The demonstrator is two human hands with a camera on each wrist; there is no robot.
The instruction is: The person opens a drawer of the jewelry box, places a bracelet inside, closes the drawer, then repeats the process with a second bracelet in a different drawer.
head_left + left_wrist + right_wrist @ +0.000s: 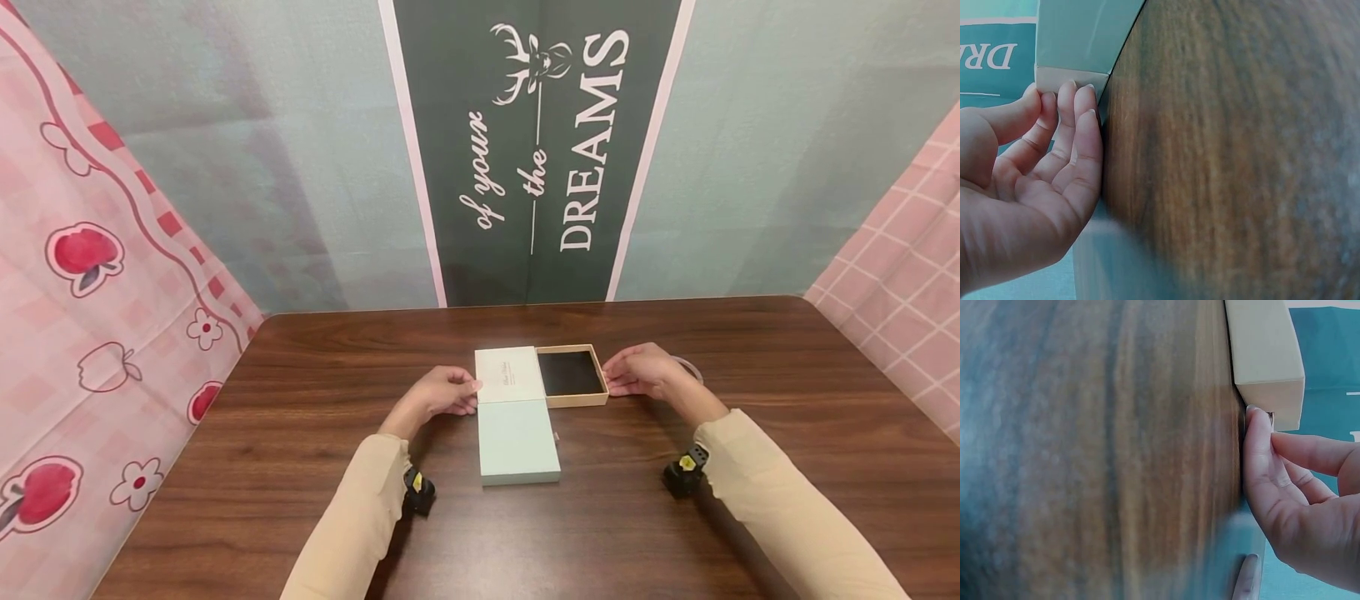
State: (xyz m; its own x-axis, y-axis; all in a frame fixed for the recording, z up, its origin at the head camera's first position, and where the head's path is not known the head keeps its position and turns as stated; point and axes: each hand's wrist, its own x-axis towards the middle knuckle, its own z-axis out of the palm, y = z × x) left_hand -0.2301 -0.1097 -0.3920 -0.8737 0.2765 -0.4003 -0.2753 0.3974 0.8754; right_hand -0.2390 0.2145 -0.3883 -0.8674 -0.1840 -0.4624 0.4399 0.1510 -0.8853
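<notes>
**Touching a box at both ends**

Head view: box on the table (300, 433), its green section (517, 442) nearest the person, its white section (495, 371) behind that. Drawer (577, 401) extends to the right of the white section, black floor showing. Left hand (442, 390) at the white section's left edge, thumb over it; right hand (643, 371) at the drawer's right end. Printed cloth (345, 125) behind the table.

Left wrist view: thumb and fingertips gathered narrowly against the box's pale end (1066, 77). Cannot tell whether they pinch it or only press.

Right wrist view: thumb and forefinger pinch a small tab (1270, 419) on the drawer's end wall; grip narrow.
</notes>
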